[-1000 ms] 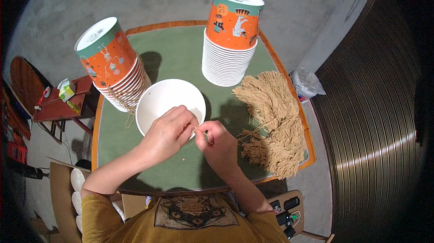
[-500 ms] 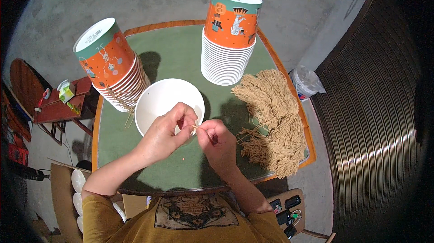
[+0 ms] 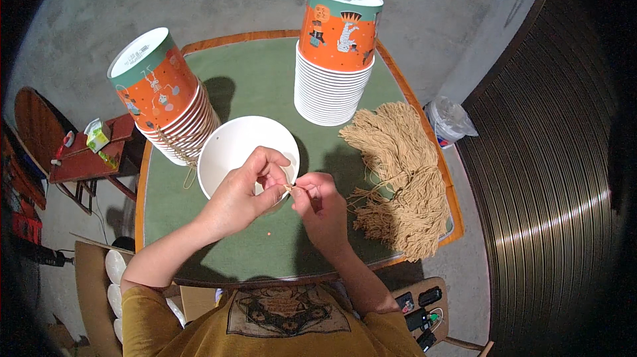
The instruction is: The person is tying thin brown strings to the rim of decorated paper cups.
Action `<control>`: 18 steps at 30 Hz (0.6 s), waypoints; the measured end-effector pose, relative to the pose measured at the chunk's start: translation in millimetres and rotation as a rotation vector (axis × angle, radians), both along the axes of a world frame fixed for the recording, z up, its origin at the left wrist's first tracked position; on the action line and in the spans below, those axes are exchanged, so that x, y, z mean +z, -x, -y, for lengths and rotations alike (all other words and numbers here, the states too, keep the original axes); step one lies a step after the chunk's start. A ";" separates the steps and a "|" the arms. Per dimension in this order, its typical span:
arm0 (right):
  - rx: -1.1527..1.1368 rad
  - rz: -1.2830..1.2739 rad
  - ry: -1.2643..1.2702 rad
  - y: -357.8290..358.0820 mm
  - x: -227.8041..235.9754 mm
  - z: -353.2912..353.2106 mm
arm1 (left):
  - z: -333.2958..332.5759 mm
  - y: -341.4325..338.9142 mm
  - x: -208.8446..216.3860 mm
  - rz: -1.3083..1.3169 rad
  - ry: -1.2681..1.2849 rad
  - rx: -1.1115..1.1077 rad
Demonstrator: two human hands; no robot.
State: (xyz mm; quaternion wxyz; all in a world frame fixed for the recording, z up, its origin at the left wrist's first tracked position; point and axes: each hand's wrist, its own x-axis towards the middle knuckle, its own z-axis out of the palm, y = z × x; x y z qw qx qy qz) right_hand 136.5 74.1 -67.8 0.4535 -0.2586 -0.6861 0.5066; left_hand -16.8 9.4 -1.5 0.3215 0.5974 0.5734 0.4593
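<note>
The green-topped table [image 3: 265, 65] bore a white tub [image 3: 242, 148], a left-edge tub stack [image 3: 159, 95], another stack [image 3: 338, 38] near the far-right corner and, along the right edge, tan cords [image 3: 405, 171].

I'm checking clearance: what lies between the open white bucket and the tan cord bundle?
In the head view, the right hand lies between the white bucket and the tan cord bundle, toward the person's side; farther out, shadowed green tabletop shows.

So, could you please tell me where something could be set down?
Bare green cloth lies between the left cup stack and right cup stack, beyond the white bowl, and from left stack to left forearm. Yarn crowds the right; left hand and right hand crowd the middle.
</note>
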 end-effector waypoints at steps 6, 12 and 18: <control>-0.108 0.088 -0.409 -1.6 3.7 0.5 | 2.7 -4.0 2.2 -0.051 -0.014 -0.001; -0.159 0.128 -0.560 -3.2 6.8 -1.1 | 4.5 -5.6 4.7 -0.139 -0.022 0.004; -0.098 0.040 -0.336 -3.0 5.2 1.2 | 5.5 -8.6 11.0 -0.211 -0.021 -0.053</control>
